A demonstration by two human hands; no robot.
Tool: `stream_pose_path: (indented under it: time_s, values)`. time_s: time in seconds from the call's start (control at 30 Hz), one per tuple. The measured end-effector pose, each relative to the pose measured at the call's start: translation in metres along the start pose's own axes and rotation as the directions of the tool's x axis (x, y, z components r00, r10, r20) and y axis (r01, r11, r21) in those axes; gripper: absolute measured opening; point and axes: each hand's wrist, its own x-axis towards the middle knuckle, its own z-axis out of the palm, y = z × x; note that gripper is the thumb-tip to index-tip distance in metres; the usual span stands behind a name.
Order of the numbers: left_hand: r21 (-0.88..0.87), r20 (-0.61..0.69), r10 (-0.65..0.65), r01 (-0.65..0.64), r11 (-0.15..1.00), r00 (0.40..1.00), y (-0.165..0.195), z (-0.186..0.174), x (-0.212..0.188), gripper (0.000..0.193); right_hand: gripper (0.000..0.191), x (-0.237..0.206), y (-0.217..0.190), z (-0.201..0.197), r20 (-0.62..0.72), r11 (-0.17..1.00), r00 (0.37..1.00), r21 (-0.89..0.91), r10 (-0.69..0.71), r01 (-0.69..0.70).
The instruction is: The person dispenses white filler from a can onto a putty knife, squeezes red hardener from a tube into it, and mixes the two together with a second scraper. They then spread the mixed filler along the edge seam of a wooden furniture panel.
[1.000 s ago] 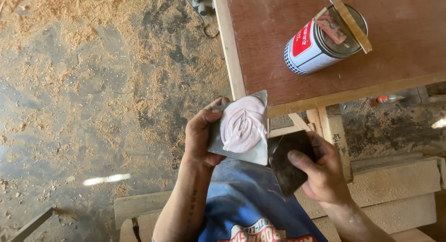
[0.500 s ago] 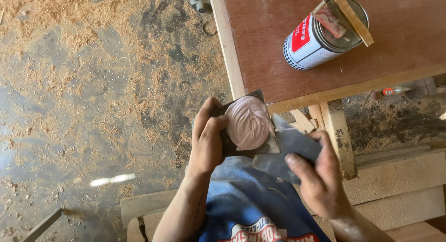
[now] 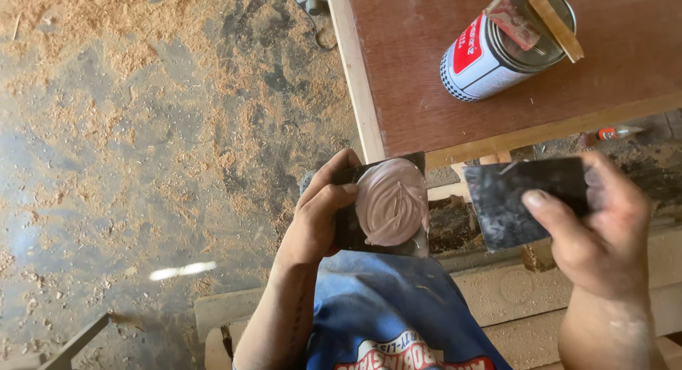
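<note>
Since half a second ago the right hand (image 3: 604, 235) has drawn its dark scraper (image 3: 529, 199) rightward, off the putty-laden plate (image 3: 387, 203) pinched mid-frame by the left hand (image 3: 320, 217); tilted, that pink putty (image 3: 392, 199) might slide onto the blue shirt (image 3: 383, 313).

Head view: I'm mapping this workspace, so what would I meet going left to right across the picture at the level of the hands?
Sawdust-strewn floor → left hand → dark plate with pinkish putty → dark scraper blade → right hand.
</note>
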Motion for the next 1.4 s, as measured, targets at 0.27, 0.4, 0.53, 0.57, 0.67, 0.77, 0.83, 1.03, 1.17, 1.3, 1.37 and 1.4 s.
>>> stream_pose_path:
  time_s: [0.27, 0.4, 0.53, 0.57, 0.67, 0.77, 0.83, 1.03, 1.17, 1.3, 1.37, 1.4]
  values:
    - [-0.153, 0.109, -0.036, 0.052, 0.987, 0.993, -0.006, 0.01, -0.011, 0.069, 0.024, 0.014, -0.015, 0.02, -0.02, 0.994, 0.998, -0.092, -0.059, 0.057]
    - [-0.133, 0.057, -0.064, 0.071, 0.989, 0.996, -0.013, 0.01, -0.013, 0.068, 0.024, 0.014, -0.015, 0.019, 0.01, 0.996, 0.999, -0.073, -0.042, 0.042]
    - [-0.176, 0.066, -0.071, 0.082, 0.981, 0.995, -0.023, 0.007, -0.015, 0.065, 0.024, 0.017, -0.008, 0.019, 0.042, 0.995, 0.999, -0.095, -0.021, 0.025]
    - [-0.195, 0.065, -0.077, 0.088, 0.977, 0.995, -0.026, 0.007, -0.016, 0.064, 0.023, 0.018, -0.006, 0.019, 0.059, 0.997, 0.998, -0.072, -0.017, 0.021]
    - [0.1, 0.142, 0.153, -0.168, 0.981, 0.978, -0.033, 0.005, -0.016, 0.054, 0.022, 0.022, 0.002, 0.022, 0.076, 0.998, 0.997, -0.052, -0.03, 0.034]
    - [0.129, 0.144, 0.145, -0.164, 0.978, 0.979, -0.037, 0.007, -0.01, 0.054, 0.023, 0.023, 0.011, 0.028, 0.089, 0.998, 0.996, 0.054, -0.031, 0.026]
    - [0.031, 0.083, 0.048, -0.051, 0.998, 0.995, -0.039, 0.011, -0.004, 0.056, 0.023, 0.024, 0.016, 0.032, 0.09, 0.995, 0.995, 0.091, -0.042, 0.034]
    - [-0.186, 0.088, -0.001, 0.017, 0.982, 0.996, -0.042, 0.025, 0.009, 0.042, 0.028, 0.025, 0.026, 0.04, 0.075, 0.995, 0.997, 0.098, -0.03, 0.022]
    - [-0.122, 0.088, -0.108, 0.118, 0.985, 0.99, -0.039, 0.032, 0.027, 0.018, 0.029, 0.03, 0.036, 0.045, 0.088, 0.987, 0.996, 0.16, -0.002, -0.012]
    - [-0.171, 0.065, -0.162, 0.171, 0.97, 0.985, -0.03, 0.045, 0.047, 0.026, 0.028, 0.032, 0.053, 0.047, 0.055, 0.994, 0.998, 0.102, -0.04, 0.034]
    - [-0.042, 0.019, -0.337, 0.337, 0.94, 0.941, -0.022, 0.048, 0.053, 0.032, 0.026, 0.035, 0.064, 0.051, 0.065, 0.99, 0.998, 0.141, 0.017, -0.026]
    - [0.02, -0.009, -0.419, 0.419, 0.908, 0.908, -0.019, 0.05, 0.053, 0.036, 0.025, 0.035, 0.069, 0.052, 0.068, 0.986, 0.997, 0.159, 0.046, -0.056]
